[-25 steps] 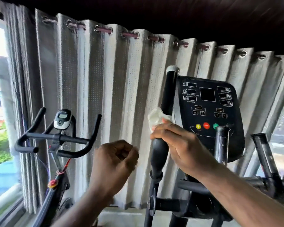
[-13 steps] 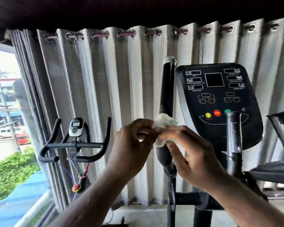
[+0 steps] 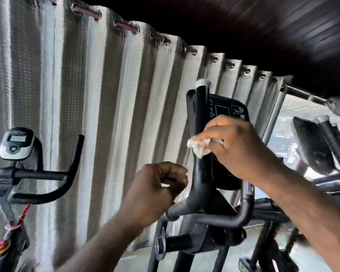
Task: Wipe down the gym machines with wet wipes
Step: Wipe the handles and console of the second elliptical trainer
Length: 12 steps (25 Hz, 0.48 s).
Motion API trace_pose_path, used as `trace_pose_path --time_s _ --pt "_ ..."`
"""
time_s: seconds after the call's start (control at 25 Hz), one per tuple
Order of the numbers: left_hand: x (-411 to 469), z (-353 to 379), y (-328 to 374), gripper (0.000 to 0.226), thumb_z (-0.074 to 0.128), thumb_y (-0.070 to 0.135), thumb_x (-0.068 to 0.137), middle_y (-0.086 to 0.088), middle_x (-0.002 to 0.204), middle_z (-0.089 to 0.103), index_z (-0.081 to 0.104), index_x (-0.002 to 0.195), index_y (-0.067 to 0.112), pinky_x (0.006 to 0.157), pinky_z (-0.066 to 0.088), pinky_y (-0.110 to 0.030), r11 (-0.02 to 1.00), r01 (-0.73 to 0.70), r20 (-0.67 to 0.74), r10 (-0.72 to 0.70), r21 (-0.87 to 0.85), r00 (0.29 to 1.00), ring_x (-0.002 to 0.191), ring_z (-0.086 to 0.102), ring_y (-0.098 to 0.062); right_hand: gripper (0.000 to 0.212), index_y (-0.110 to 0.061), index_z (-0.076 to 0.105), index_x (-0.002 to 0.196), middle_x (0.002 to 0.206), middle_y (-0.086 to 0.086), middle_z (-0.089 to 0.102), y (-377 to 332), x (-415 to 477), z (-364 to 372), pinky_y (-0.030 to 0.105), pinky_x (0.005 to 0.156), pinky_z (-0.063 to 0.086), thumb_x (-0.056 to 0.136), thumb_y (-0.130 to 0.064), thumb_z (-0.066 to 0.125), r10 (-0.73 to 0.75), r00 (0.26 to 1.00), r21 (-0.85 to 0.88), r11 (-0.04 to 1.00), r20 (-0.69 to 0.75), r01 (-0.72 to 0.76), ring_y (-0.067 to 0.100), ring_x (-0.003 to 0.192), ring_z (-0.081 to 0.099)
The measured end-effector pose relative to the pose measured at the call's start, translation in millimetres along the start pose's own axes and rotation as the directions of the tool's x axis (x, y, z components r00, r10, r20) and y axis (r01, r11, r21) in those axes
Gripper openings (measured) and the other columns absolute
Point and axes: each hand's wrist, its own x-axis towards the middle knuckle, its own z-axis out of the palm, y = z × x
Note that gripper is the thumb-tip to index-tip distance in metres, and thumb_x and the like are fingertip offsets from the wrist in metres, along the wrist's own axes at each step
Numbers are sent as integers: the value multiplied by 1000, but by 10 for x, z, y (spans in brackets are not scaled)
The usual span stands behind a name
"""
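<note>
My right hand (image 3: 236,146) pinches a crumpled white wet wipe (image 3: 198,146) against the black upright handlebar (image 3: 201,118) of the elliptical machine, in front of its black console (image 3: 230,108). The hand covers most of the console face. My left hand (image 3: 157,185) hovers lower and to the left of the handlebar, fingers curled, holding nothing that I can see. The handlebar has a silver cap (image 3: 203,82) on top.
An exercise bike with black handlebars (image 3: 47,175) and a small grey display (image 3: 16,143) stands at the left. A pale eyelet curtain (image 3: 106,95) hangs behind both machines. More black machine frames (image 3: 318,146) crowd the right, by a window.
My left hand has let go of the wipe and dropped down to the left. My right hand has carried the wipe higher up the handlebar. The view has tilted and shifted right.
</note>
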Motion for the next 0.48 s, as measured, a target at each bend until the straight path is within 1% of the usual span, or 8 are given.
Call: trace_pose_path --time_s 0.08,0.16,0.2,0.24,0.32,0.4,0.44,0.48 --pt "-73 80 -99 11 84 19 90 8 94 80 79 100 21 81 62 -29 996 7 37 -3 -92 999 93 76 -12 19 -14 83 100 100 2 68 -17 379 -1 -1 76 38 89 0 76 86 995 -93 992 -42 -89 15 86 64" --pt "-100 135 -204 15 85 17 88 10 95 80 79 101 21 80 60 -22 985 -7 41 14 -173 999 93 76 -6 16 -9 82 99 102 8 66 -128 384 109 1 75 37 91 3 73 90 996 -195 976 -17 -92 22 87 66" --pt "-98 134 -240 15 85 13 88 11 95 80 80 100 21 81 61 -23 983 -9 40 17 -185 999 93 76 -4 18 -7 80 101 103 10 65 -210 214 140 3 75 37 91 6 71 75 997 -233 970 17 -69 22 87 65" --pt "-97 113 -264 15 82 8 89 11 94 80 80 98 20 83 62 -26 983 -11 32 17 -183 999 92 76 -4 22 -6 79 105 105 9 62 -317 -50 158 5 75 38 91 8 68 73 995 -242 969 62 -56 20 86 63" --pt "-85 23 -336 25 75 -5 89 11 88 80 80 90 20 83 64 -34 987 -24 -22 21 -162 1000 88 76 -6 35 -10 75 118 111 4 57 -611 -659 189 13 78 43 90 10 67 79 979 -243 970 186 -32 11 88 54" --pt "-73 -76 -413 33 68 -12 86 8 84 79 78 83 19 85 63 -42 986 -24 -115 5 -165 993 84 76 -9 44 -13 72 124 112 2 55 -769 -890 188 17 73 50 88 11 70 58 955 -280 960 290 27 4 88 43" --pt "-43 -97 -446 34 66 -14 84 5 84 79 78 83 18 86 62 -46 982 -25 -152 -4 -187 988 84 76 -12 42 -11 73 122 110 4 56 -672 -809 175 16 69 50 86 12 71 33 961 -303 951 275 54 5 86 43" --pt "-16 -101 -450 36 63 -15 84 3 84 78 77 83 18 87 62 -50 977 -20 -172 -17 -212 985 84 75 -16 37 -7 74 117 106 8 58 -553 -623 156 16 65 49 86 13 71 29 978 -335 941 208 43 8 83 46"
